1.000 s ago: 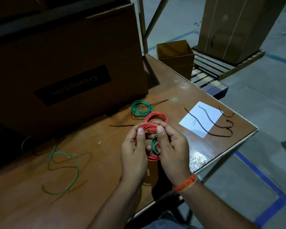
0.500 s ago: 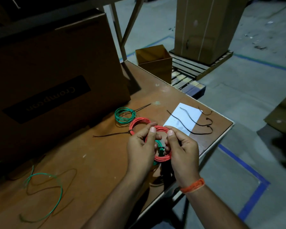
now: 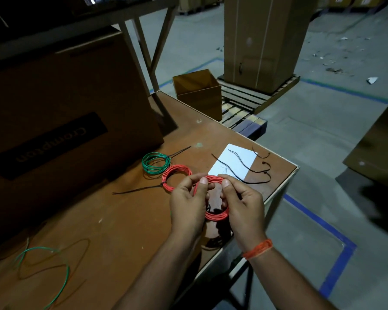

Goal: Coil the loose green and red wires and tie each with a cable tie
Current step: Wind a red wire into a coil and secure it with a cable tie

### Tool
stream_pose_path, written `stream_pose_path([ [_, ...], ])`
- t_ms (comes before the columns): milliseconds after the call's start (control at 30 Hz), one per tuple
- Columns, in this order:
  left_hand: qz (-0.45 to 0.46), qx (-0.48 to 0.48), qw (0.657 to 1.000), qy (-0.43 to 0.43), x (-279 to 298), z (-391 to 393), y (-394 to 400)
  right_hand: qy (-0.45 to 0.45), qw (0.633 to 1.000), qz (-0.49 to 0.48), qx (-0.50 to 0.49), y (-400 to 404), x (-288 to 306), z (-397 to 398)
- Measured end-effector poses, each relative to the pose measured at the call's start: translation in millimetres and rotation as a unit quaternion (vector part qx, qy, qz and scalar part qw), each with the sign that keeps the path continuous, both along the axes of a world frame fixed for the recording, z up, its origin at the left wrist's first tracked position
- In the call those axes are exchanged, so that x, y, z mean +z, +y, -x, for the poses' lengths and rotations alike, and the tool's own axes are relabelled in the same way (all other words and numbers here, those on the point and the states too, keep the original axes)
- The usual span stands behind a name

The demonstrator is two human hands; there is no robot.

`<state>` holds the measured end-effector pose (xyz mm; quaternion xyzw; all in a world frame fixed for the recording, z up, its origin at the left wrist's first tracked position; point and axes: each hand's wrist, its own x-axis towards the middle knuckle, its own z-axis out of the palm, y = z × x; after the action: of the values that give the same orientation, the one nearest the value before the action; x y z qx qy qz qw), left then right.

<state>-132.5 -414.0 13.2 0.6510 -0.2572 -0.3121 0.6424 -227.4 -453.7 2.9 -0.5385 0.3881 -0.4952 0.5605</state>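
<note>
A brown wooden table [image 3: 81, 222] with a pale edge stands on a grey concrete floor [image 3: 323, 135] marked with blue tape lines [image 3: 318, 215]. A large dark carton [image 3: 61, 121] printed "Crompton" sits on the table's far left under a metal frame [image 3: 143, 52]. Beyond the table, a small open box [image 3: 197, 95] rests beside a wooden pallet [image 3: 255, 97] bearing a tall carton [image 3: 267, 36]; the light is dim.

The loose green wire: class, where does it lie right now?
In the head view, the loose green wire sprawls uncoiled on the table at lower left, near the big cardboard box.
</note>
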Motion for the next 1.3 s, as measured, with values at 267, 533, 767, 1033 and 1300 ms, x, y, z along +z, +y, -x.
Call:
stream_pose_path([
  [267, -0.01, 0.005, 1.0, 0.029, -2, -2, -5, 0.02, 0.998, -0.039, 0.034, -13, -9, 5],
  [533, -0.009, 0.007, 0.999, 0.046, -6, -4, -6, 0.164, 0.985, -0.022, 0.046, -42, -19, 14],
  [767, -0.005, 0.017, 0.998, 0.052, -5, -1, -3, 0.522, 0.839, 0.153, -0.02, -76, -32, 10],
  [1033, -0.01, 0.021, 0.998, 0.062, -5, -2, 0, 0.595, 0.793, 0.124, -0.04, -76, -29, -6],
  [1300, -0.01, 0.024, 0.998, 0.061, -7, -7, 5, 0.622, 0.772, 0.119, -0.053, -74, -32, -8],
])
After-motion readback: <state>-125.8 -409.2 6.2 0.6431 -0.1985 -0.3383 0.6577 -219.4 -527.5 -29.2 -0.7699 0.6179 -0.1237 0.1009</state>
